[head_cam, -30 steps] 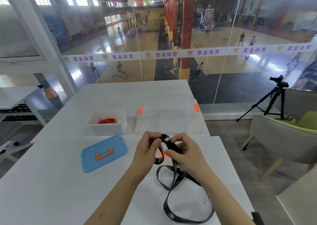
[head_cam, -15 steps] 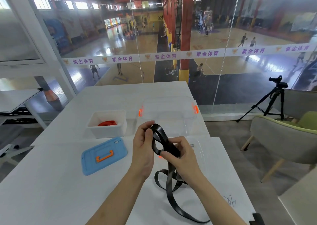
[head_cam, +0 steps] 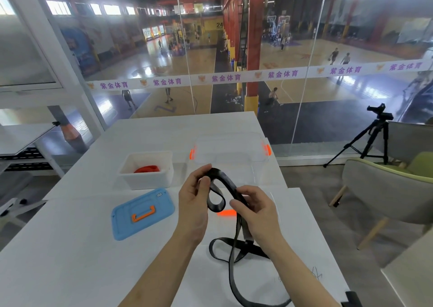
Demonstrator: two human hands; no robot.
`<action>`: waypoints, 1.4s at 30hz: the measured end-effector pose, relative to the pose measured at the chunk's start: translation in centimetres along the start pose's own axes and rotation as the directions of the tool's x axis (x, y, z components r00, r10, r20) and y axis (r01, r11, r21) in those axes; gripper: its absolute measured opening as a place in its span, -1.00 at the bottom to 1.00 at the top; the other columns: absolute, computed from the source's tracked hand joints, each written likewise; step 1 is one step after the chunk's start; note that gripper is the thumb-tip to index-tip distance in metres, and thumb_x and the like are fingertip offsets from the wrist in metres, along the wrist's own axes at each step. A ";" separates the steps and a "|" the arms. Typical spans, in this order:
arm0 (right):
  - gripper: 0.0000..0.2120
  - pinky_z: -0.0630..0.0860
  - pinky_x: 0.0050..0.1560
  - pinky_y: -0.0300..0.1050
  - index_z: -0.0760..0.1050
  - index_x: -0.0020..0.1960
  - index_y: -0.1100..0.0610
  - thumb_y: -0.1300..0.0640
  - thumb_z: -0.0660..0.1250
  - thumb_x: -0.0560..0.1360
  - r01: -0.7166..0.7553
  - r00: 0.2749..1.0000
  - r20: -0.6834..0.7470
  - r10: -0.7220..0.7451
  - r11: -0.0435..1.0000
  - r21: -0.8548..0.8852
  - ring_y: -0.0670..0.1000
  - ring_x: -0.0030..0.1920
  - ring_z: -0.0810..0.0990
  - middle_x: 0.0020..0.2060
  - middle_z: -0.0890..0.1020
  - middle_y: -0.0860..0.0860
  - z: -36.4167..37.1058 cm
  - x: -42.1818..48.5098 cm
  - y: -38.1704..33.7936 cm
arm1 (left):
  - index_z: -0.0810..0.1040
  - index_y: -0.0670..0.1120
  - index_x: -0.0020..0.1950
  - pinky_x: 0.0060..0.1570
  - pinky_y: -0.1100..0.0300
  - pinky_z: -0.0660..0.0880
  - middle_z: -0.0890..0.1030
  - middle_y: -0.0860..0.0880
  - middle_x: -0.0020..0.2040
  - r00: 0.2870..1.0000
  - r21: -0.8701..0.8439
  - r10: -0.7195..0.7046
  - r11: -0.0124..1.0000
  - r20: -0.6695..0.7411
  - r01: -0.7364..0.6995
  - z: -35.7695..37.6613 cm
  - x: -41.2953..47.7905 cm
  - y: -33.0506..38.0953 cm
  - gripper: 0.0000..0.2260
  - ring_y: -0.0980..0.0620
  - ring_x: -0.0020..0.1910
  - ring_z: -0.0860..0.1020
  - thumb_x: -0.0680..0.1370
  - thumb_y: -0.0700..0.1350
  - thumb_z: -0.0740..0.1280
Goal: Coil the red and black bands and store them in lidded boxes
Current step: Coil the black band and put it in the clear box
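Where it is pinched, black band [head_cam: 223, 181] flat, glossy, loosely looped

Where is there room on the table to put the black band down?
The widest bare patch is the near left of the table, between the blue lid and the near edge. Another lies at the far end, behind the white box and clear box. The middle is crowded: left hand, right hand and loose loops of the black band.

The black band [head_cam: 225, 181] is plain and glossy. Far left, a red band [head_cam: 147, 169] lies in a white box [head_cam: 131, 181]; nearer, a blue lid [head_cam: 161, 209] with an orange handle [head_cam: 143, 215]. The clear box [head_cam: 229, 142] has orange clips [head_cam: 267, 149]; the table [head_cam: 70, 271] is white.
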State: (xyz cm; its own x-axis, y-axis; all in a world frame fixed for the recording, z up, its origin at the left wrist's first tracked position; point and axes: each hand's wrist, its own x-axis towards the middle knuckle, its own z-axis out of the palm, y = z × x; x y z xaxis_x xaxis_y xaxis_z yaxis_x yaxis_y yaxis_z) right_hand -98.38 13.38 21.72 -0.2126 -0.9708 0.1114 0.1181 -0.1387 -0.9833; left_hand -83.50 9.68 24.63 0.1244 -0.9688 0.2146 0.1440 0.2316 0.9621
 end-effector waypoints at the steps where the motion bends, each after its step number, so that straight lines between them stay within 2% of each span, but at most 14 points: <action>1: -0.76 0.51 -0.33 -0.34 0.65 0.06 0.11 0.37 0.53 0.49 -0.010 1.000 0.009 0.010 1.000 0.011 -0.11 -0.38 0.60 -0.26 0.69 -0.04 0.0 0.0 0.0 | 0.65 0.03 0.24 0.33 0.02 0.50 0.71 -0.01 0.17 1.000 -0.005 0.000 1.000 -0.003 0.000 0.0 -0.1 -0.1 -0.70 -0.01 0.22 0.62 0.73 -0.24 0.18; 5: -0.80 0.47 -0.37 -0.33 0.69 0.01 0.10 0.34 0.55 0.48 -0.036 0.999 0.019 0.036 0.999 0.028 -0.12 -0.42 0.58 -0.21 0.74 0.05 0.3 -0.2 0.3 | 0.65 0.03 0.25 0.25 0.12 0.51 0.72 0.02 0.15 1.000 -0.029 -0.018 0.999 -0.020 0.017 0.6 -0.2 0.1 -0.70 0.04 0.20 0.63 0.74 -0.23 0.16; 9: -0.83 0.66 -0.07 0.01 0.72 -0.02 0.12 0.34 0.56 0.46 -0.021 1.000 0.007 0.021 0.999 0.039 0.16 -0.12 0.76 -0.13 0.79 0.08 0.4 -0.4 0.2 | 0.64 0.02 0.24 0.27 0.17 0.50 0.72 0.07 0.12 0.998 -0.054 -0.010 0.999 -0.065 0.007 1.0 -0.3 0.4 -0.72 0.11 0.18 0.63 0.74 -0.21 0.17; 13: -0.81 0.67 0.18 0.22 0.71 0.03 0.14 0.35 0.56 0.47 -0.025 0.999 0.021 0.024 0.998 0.053 0.23 0.02 0.78 -0.07 0.80 0.11 0.9 -0.5 0.3 | 0.65 -0.01 0.23 0.33 0.11 0.52 0.71 0.02 0.14 0.996 -0.143 -0.060 0.988 -0.064 0.050 1.4 -0.3 0.7 -0.72 0.08 0.19 0.63 0.75 -0.20 0.15; 20: -0.82 0.69 0.06 -0.08 0.71 0.03 0.14 0.34 0.55 0.48 0.000 1.000 -0.007 0.000 1.000 -0.007 0.11 -0.02 0.79 -0.10 0.80 0.05 0.4 -0.4 -0.2 | 0.65 0.05 0.19 0.33 -0.02 0.51 0.69 -0.03 0.18 0.997 -0.153 -0.074 0.985 0.015 0.076 0.6 0.0 -0.1 -0.68 -0.04 0.23 0.62 0.75 -0.21 0.12; 22: -0.82 0.67 -0.07 -0.17 0.73 -0.01 0.13 0.35 0.57 0.46 0.004 0.999 -0.049 -0.005 1.000 -0.027 0.07 -0.10 0.77 -0.15 0.79 0.04 -0.3 0.0 -0.5 | 0.63 0.00 0.20 0.31 -0.05 0.54 0.70 -0.02 0.16 0.993 -0.008 -0.043 0.999 0.107 0.044 -0.6 0.1 -0.2 -0.71 -0.06 0.24 0.64 0.74 -0.25 0.15; 25: -0.81 0.61 -0.14 -0.23 0.74 -0.04 0.06 0.31 0.59 0.44 0.021 0.999 -0.031 -0.026 0.991 -0.130 -0.04 -0.19 0.72 -0.19 0.78 -0.01 -1.6 0.5 -0.8 | 0.58 0.07 0.14 0.40 -0.01 0.50 0.66 0.18 0.21 0.959 0.322 -0.026 0.944 0.283 -0.069 -2.9 0.4 0.3 -0.83 0.17 0.28 0.60 0.68 -0.19 0.30; 28: -0.75 0.57 -0.03 -0.31 0.74 -0.04 -0.03 0.30 0.61 0.43 0.112 0.993 0.071 -0.095 0.946 -0.303 -0.13 -0.12 0.71 -0.16 0.77 -0.13 -2.5 0.7 -1.1 | 0.51 0.18 0.04 0.43 0.12 0.41 0.55 0.35 0.35 0.874 0.588 -0.112 0.778 0.473 -0.219 -3.9 1.4 1.6 -0.87 0.27 0.39 0.50 0.59 0.02 0.45; 30: -0.76 0.56 0.01 -0.37 0.74 -0.03 -0.06 0.26 0.61 0.42 0.149 0.986 0.134 -0.104 0.907 -0.395 -0.14 -0.06 0.71 -0.16 0.77 -0.16 -2.8 0.8 -1.6 | 0.48 0.23 0.09 0.34 0.05 0.51 0.64 0.31 0.23 0.839 0.700 -0.212 0.669 0.502 -0.250 -3.5 1.6 2.2 -0.80 0.19 0.26 0.59 0.57 0.07 0.46; 32: -0.76 0.56 0.02 -0.39 0.72 -0.05 -0.11 0.21 0.63 0.42 0.174 0.980 0.162 -0.113 0.880 -0.443 -0.16 -0.04 0.71 -0.15 0.76 -0.15 -3.0 0.8 -2.1 | 0.47 0.25 0.10 0.26 -0.01 0.56 0.68 0.27 0.12 0.849 0.740 -0.232 0.627 0.475 -0.243 -3.0 1.5 2.2 -0.77 0.16 0.15 0.63 0.55 0.09 0.48; 35: -0.71 0.60 0.00 -0.30 0.67 -0.09 -0.21 0.17 0.64 0.42 0.185 0.974 0.201 -0.099 0.862 -0.472 -0.13 -0.07 0.71 -0.15 0.75 -0.17 -3.4 0.8 -2.5 | 0.52 0.23 0.03 0.32 0.01 0.55 0.64 0.38 0.21 0.841 0.693 -0.247 0.695 0.482 -0.193 -3.0 1.2 2.4 -0.78 0.26 0.23 0.59 0.51 0.05 0.52; 37: -0.73 0.64 0.05 -0.18 0.67 -0.07 -0.20 0.13 0.65 0.42 0.192 0.966 0.247 -0.071 0.839 -0.509 -0.10 -0.06 0.71 -0.13 0.76 -0.18 -3.6 0.9 -2.6 | 0.48 0.23 0.02 0.26 0.00 0.56 0.64 0.38 0.21 0.821 0.743 -0.267 0.618 0.505 -0.255 -3.0 1.2 2.8 -0.78 0.24 0.19 0.61 0.51 0.11 0.50; 40: -0.81 0.62 0.14 -0.05 0.73 0.00 -0.08 0.12 0.64 0.43 0.252 0.948 0.307 -0.082 0.782 -0.570 -0.11 0.00 0.71 -0.06 0.74 -0.25 -3.6 0.9 -2.2 | 0.43 0.20 0.05 0.14 -0.05 0.55 0.70 0.19 0.11 0.811 0.845 -0.326 0.411 0.486 -0.341 -2.4 1.2 3.2 -0.72 0.08 0.09 0.63 0.49 0.18 0.49; 42: -0.81 0.62 0.15 -0.05 0.74 0.01 -0.07 0.11 0.64 0.43 0.292 0.940 0.319 -0.118 0.762 -0.578 -0.11 0.01 0.72 -0.02 0.73 -0.28 -3.5 1.0 -2.1 | 0.44 0.17 0.04 0.15 -0.03 0.56 0.70 0.18 0.07 0.822 0.848 -0.318 0.415 0.473 -0.328 -2.2 1.3 3.0 -0.70 0.09 0.11 0.63 0.46 0.15 0.52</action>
State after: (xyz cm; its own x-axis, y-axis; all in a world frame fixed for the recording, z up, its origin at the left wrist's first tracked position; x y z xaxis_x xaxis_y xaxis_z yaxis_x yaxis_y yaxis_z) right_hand -102.26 13.36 23.41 0.0959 -0.9589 0.2671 -0.5333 -0.2761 -0.7996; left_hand -80.78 9.32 27.38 -0.4083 -0.9115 -0.0496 -0.8139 0.3390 0.4719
